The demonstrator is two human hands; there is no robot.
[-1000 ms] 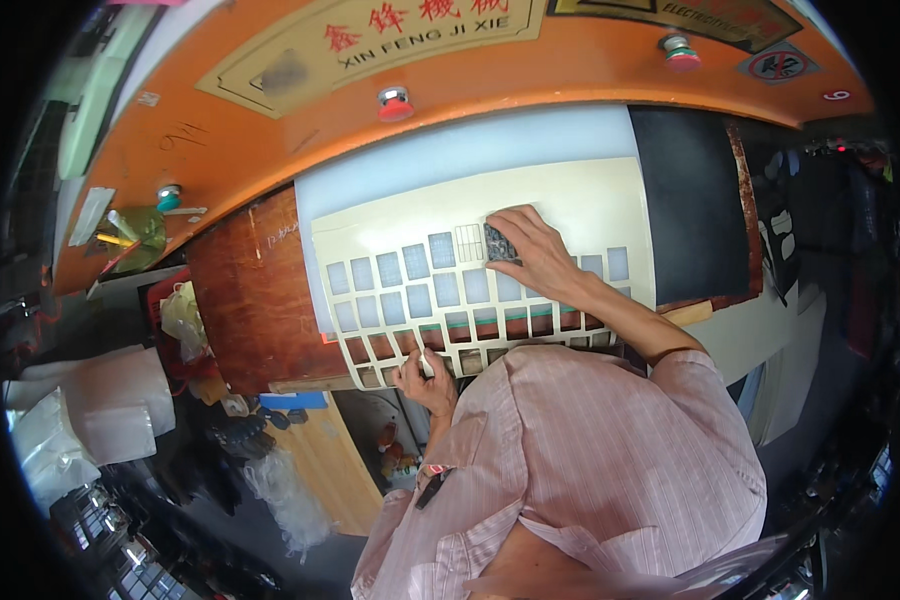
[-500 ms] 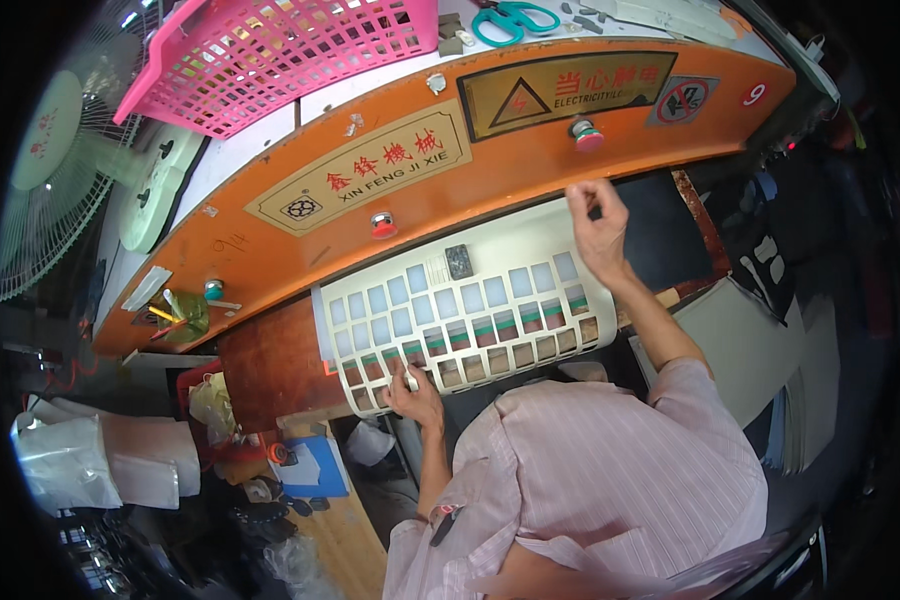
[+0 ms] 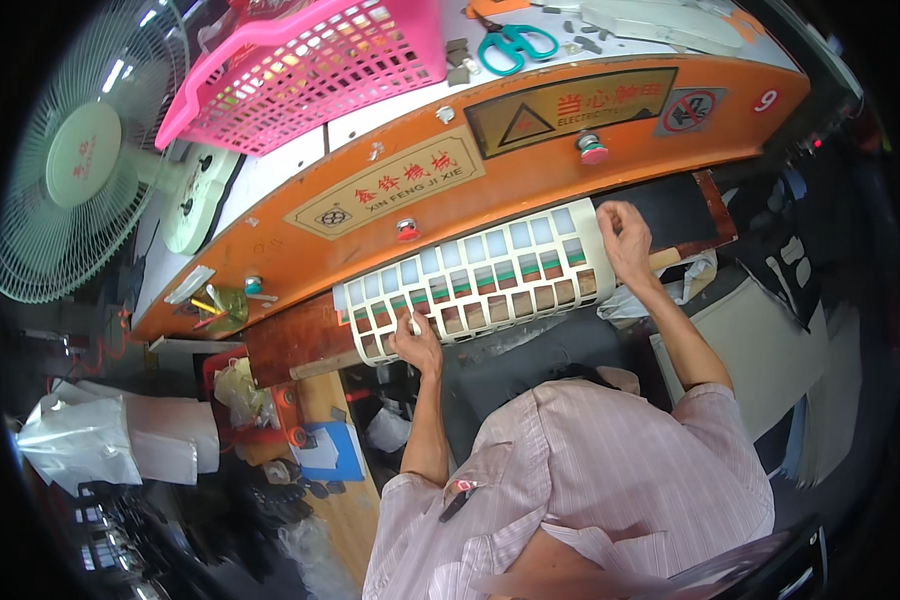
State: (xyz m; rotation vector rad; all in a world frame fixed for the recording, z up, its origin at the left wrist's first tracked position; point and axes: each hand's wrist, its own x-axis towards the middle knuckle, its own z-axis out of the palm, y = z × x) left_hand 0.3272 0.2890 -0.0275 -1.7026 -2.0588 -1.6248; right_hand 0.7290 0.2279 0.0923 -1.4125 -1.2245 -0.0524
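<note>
A cream sheet (image 3: 602,262) with rows of rectangular cut-outs lies on the red-brown board (image 3: 305,345) below the orange machine front. Its near side curves down over the board's edge. Pale blue, green and brown surfaces show through the openings. My left hand (image 3: 417,345) is closed at the sheet's near left part, thumb and fingers pinching one of its strips. At the sheet's far right end is my right hand (image 3: 625,243), its fingers curled together; whatever lies between them is hidden.
Red push buttons (image 3: 592,150) and a green one stick out from the orange panel (image 3: 530,190). Above stand a pink basket (image 3: 310,80), teal scissors (image 3: 515,45) and a fan (image 3: 85,155). Left are plastic-wrapped rolls (image 3: 120,435); a blue clipboard (image 3: 345,455) lies below the board.
The cut-out sheet has slid away from me, its far part now under the panel. My left hand has moved with it. A small dark block on the sheet is out of sight; my right hand has lowered.
</note>
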